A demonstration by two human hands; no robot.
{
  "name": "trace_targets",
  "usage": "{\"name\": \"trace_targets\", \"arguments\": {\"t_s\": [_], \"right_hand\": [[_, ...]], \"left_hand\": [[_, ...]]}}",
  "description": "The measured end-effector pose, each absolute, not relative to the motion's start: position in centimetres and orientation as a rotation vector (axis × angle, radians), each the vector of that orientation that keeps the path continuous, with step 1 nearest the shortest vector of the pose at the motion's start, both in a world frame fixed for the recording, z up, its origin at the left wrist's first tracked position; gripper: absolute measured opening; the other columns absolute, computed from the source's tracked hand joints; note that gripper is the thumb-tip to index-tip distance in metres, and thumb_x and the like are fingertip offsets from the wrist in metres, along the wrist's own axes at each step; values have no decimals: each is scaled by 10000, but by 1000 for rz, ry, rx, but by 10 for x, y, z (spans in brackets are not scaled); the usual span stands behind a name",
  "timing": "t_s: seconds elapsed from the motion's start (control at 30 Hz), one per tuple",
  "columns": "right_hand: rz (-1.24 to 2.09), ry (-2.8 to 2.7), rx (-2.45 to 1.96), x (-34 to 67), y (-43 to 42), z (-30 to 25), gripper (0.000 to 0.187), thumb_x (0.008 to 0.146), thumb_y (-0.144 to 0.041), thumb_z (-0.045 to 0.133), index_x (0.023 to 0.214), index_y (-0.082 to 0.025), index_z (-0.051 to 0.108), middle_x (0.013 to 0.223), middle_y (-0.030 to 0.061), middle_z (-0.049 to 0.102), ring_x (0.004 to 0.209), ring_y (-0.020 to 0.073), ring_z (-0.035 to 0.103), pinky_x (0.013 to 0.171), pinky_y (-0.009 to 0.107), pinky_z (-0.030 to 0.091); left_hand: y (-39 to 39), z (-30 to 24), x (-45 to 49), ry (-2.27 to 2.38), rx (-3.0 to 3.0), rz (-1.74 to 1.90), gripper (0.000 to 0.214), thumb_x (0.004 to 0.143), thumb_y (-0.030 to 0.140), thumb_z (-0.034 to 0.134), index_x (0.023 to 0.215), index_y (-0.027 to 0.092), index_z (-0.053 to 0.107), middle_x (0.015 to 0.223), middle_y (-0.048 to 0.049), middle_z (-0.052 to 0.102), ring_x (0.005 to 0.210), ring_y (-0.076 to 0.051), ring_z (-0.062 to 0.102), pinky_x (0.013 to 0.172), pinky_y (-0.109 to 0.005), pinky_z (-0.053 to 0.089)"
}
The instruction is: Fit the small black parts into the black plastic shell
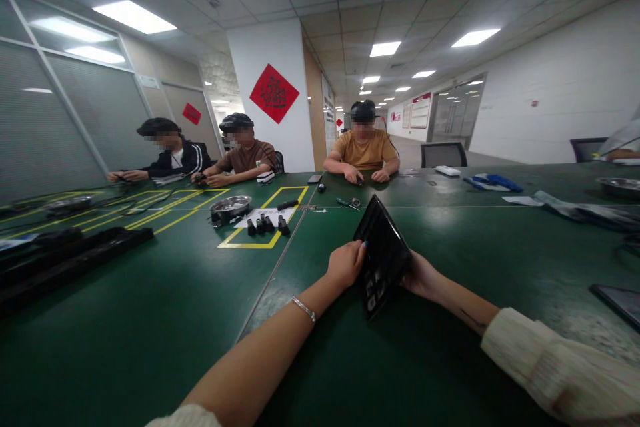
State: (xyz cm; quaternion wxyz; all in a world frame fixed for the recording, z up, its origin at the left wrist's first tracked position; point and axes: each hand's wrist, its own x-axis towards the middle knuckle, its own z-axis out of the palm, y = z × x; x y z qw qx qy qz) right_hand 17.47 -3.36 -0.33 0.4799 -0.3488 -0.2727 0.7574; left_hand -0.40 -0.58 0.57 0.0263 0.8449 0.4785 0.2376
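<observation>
Hands (345, 264) (421, 275) pinching opposite edges of glossy black tablet (384, 253), held tilted between them.

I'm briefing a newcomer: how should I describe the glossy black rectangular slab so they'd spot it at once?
Start with the big green table, at its near side. There the bare left hand and bare right hand grip the glossy black rectangular slab. It is steeply tilted, unlike the flat dark slab lying at the picture's right edge.

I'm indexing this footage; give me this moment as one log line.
left hand: holding black panel; right hand: holding opposite side; panel: tilted; below: green table
</observation>
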Motion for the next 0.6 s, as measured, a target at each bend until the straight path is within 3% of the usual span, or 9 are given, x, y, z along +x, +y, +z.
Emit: {"name": "trace_targets", "arguments": {"t_s": [0.6], "right_hand": [[1779, -762, -819, 172, -39, -1, 280, 867, -250, 320, 713, -128, 519, 564, 41, 546, 373, 76, 448, 301, 156, 312]], "left_hand": [[-7, 7, -3, 1614, 2516, 676, 615, 877, 471, 89, 673, 175, 587, 672, -52, 600, 659, -156, 559, 591, -234, 350]]}}
